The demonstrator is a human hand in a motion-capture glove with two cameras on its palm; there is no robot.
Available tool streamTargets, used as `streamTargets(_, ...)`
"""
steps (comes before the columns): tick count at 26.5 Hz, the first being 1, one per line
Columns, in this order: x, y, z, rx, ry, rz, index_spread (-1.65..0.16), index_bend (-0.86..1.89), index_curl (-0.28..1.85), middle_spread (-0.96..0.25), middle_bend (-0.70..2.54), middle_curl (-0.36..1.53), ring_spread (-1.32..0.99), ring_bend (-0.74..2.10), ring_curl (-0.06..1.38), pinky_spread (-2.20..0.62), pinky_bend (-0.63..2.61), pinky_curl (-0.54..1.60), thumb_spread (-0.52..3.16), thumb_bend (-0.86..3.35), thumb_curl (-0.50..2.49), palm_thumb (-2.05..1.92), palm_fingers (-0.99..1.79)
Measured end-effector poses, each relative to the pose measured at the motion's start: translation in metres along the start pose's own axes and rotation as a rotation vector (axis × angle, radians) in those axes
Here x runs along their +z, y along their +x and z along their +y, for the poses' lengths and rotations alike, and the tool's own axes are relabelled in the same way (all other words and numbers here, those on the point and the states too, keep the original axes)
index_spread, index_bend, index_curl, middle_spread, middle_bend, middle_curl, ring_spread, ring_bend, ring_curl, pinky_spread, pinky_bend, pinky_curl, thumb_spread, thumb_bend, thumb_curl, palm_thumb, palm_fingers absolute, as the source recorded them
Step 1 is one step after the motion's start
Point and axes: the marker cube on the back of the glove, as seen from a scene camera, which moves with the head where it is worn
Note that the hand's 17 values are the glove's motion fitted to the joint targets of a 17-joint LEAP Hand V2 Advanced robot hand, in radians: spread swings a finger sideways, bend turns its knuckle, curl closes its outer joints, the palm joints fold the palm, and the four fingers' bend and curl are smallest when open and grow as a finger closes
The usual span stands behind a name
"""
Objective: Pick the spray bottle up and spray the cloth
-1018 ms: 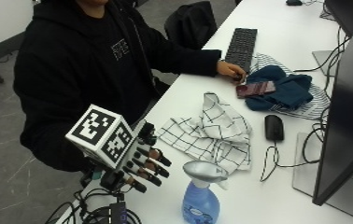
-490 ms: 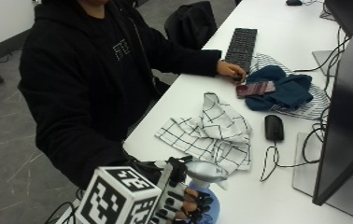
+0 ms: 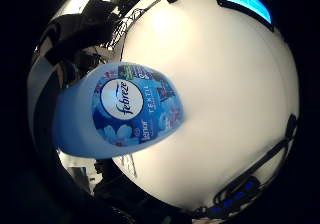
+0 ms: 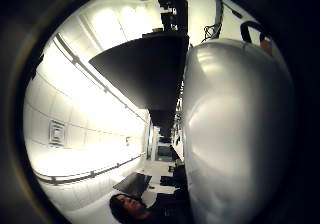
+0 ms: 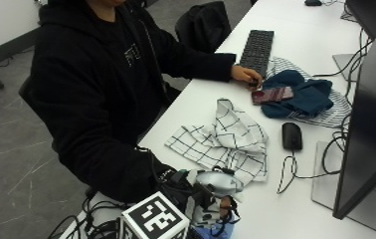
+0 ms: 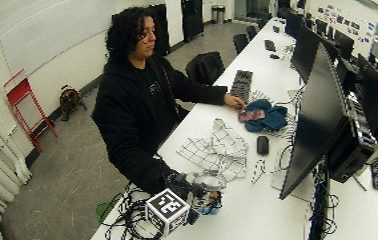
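The spray bottle (image 5: 216, 182) stands at the near end of the white table (image 5: 287, 209), its grey spray head up and its blue body (image 6: 207, 209) below. My gloved right hand (image 5: 187, 193) is wrapped round its neck under the spray head, fingers (image 5: 225, 205) curled across the front. The little finger side palm view is largely filled by the bottle's blue label (image 3: 131, 109), and the thumb side view by the grey spray head (image 4: 235, 134). Just beyond the bottle lies the crumpled white checked cloth (image 5: 224, 142), also in the wide view (image 6: 219, 150).
A black mouse (image 5: 292, 135) with its cable lies right of the cloth. A large monitor (image 5: 370, 114) stands along the right. Farther off are a blue cloth (image 5: 297, 97) with a maroon item (image 5: 273, 94), a keyboard (image 5: 257, 45) and the bare left hand (image 5: 246, 74).
My right hand has come from left of the bottle onto it and closed round its neck. The outside picture's framing has shifted a little too.
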Motion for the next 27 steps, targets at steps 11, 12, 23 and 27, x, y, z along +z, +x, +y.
streamTargets(11, 0.013, -0.008, -0.022, -0.159, 0.518, -0.061, -0.28, 0.26, 0.41, -0.21, 0.58, 0.49, -0.23, 0.68, 0.45, -0.29, 0.42, 0.39, 0.64, -0.04, 0.50, 0.88, 1.56)
streamTargets(12, 0.012, -0.007, -0.021, -0.162, 0.524, -0.053, -0.28, 0.27, 0.42, -0.21, 0.59, 0.49, -0.23, 0.70, 0.45, -0.29, 0.43, 0.40, 0.66, -0.04, 0.50, 0.87, 1.56)
streamTargets(23, 0.001, -0.043, 0.004, -0.114, 0.130, 0.169, -0.26, 0.37, 0.48, -0.21, 0.70, 0.54, -0.22, 0.78, 0.49, -0.32, 0.49, 0.42, 0.70, -0.02, 0.54, 0.85, 1.48)
streamTargets(27, 0.010, -0.103, 0.034, -0.163, -0.139, 0.491, -0.26, 0.35, 0.50, -0.21, 0.71, 0.55, -0.22, 0.79, 0.49, -0.31, 0.51, 0.43, 0.61, -0.01, 0.58, 0.91, 1.44)
